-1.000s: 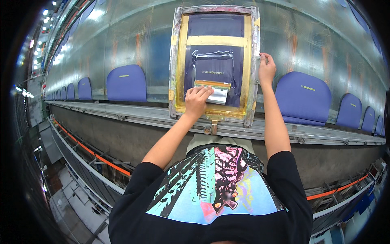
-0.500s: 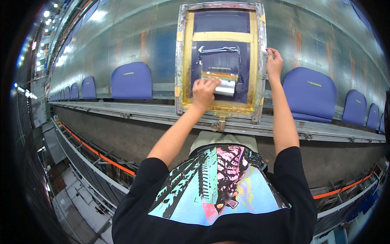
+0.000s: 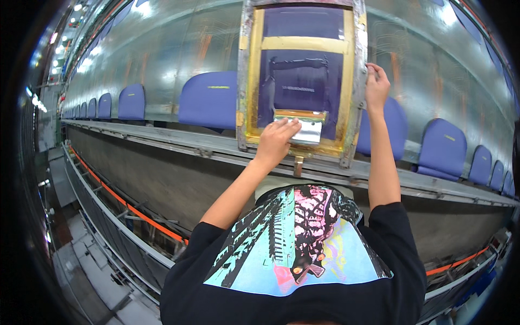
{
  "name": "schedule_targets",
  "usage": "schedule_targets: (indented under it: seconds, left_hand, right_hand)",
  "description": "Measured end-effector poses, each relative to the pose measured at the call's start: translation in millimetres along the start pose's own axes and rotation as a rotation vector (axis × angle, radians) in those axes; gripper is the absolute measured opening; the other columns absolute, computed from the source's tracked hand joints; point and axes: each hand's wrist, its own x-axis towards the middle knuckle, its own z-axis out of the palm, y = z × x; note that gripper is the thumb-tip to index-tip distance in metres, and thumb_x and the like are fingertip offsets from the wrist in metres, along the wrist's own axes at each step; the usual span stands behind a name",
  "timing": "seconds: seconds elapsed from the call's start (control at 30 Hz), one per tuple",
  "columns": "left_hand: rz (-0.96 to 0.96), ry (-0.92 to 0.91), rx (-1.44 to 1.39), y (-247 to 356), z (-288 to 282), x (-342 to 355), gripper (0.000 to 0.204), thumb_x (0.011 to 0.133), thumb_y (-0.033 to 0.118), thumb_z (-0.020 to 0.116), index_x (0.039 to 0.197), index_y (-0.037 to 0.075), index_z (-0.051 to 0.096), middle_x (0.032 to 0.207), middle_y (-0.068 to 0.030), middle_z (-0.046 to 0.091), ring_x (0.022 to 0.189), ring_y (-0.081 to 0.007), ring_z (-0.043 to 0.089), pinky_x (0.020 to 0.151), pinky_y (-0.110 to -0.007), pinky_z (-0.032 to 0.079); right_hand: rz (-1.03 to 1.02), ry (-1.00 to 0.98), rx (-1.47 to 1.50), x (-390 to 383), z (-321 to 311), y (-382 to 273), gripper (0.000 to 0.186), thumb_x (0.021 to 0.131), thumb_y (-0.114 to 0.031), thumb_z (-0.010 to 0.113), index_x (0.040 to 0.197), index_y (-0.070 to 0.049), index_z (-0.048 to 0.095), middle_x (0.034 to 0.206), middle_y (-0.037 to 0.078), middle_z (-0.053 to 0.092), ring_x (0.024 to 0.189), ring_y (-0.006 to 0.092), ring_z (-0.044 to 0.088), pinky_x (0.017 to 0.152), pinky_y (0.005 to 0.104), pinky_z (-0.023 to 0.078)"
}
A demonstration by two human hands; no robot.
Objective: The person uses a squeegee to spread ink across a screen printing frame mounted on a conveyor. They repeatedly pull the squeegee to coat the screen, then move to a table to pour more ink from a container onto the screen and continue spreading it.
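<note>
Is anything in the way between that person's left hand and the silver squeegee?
Nothing visible is: the left hand lies directly on the left part of the squeegee. The screen-printing frame surrounds the squeegee, but its near edge passes below the hand, not between them.

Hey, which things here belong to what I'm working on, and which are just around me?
In the job:
- squeegee, in your left hand
- screen-printing frame, right hand at its edge
- purple panels, likely

Just around:
- orange strip
- overhead lights
</note>
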Motion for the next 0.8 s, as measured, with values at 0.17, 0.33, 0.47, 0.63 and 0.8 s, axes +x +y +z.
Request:
schedule_targets:
  seconds: [0.17,0.33,0.47,0.63,0.8]
  left_hand:
    - [-0.071,-0.117,-0.009,-123,-54,-50,0.051,0.074,-0.009,0.064,0.121,0.01,0.072,0.131,-0.0107,0.071,0.124,-0.0357,0.064,0.099,-0.049,0.05]
    - [-0.122,-0.14,0.002,-208,-115,-77,0.052,0.081,-0.007,0.065,0.128,0.013,0.072,0.137,-0.0059,0.069,0.128,-0.0307,0.063,0.107,-0.044,0.049]
    - [-0.123,-0.131,0.033,-206,-116,-83,0.054,0.08,-0.009,0.066,0.129,0.012,0.071,0.136,-0.0064,0.069,0.128,-0.0309,0.064,0.106,-0.044,0.048]
    - [-0.145,-0.106,-0.049,-212,-114,-91,0.058,0.078,-0.012,0.065,0.13,0.011,0.071,0.137,-0.0082,0.069,0.13,-0.0314,0.063,0.107,-0.043,0.047]
    - [-0.142,-0.165,-0.063,-211,-124,-116,0.056,0.079,-0.012,0.062,0.129,0.01,0.071,0.136,-0.008,0.069,0.133,-0.0309,0.061,0.113,-0.045,0.044]
  right_hand:
    - [-0.123,-0.009,-0.04,-79,139,-31,0.028,0.106,-0.027,0.057,0.109,-0.004,0.072,0.103,0.018,0.075,0.099,0.0321,0.072,0.088,0.0427,0.054]
    - [0.073,0.036,0.042,-127,241,-68,0.021,0.102,-0.025,0.059,0.104,-0.008,0.072,0.089,0.021,0.073,0.086,0.0417,0.072,0.075,0.0483,0.054]
    - [0.082,0.076,0.019,-133,249,-66,0.017,0.101,-0.021,0.062,0.103,-0.009,0.074,0.063,0.015,0.065,0.056,0.0276,0.066,0.059,0.0425,0.048]
    - [0.119,0.079,-0.019,-135,252,-57,0.016,0.101,-0.022,0.062,0.103,-0.011,0.073,0.061,0.015,0.065,0.059,0.0319,0.067,0.06,0.0446,0.049]
    - [0.176,0.082,-0.059,-131,253,-45,0.018,0.102,-0.024,0.061,0.104,-0.012,0.073,0.065,0.017,0.067,0.065,0.0376,0.068,0.065,0.0481,0.051]
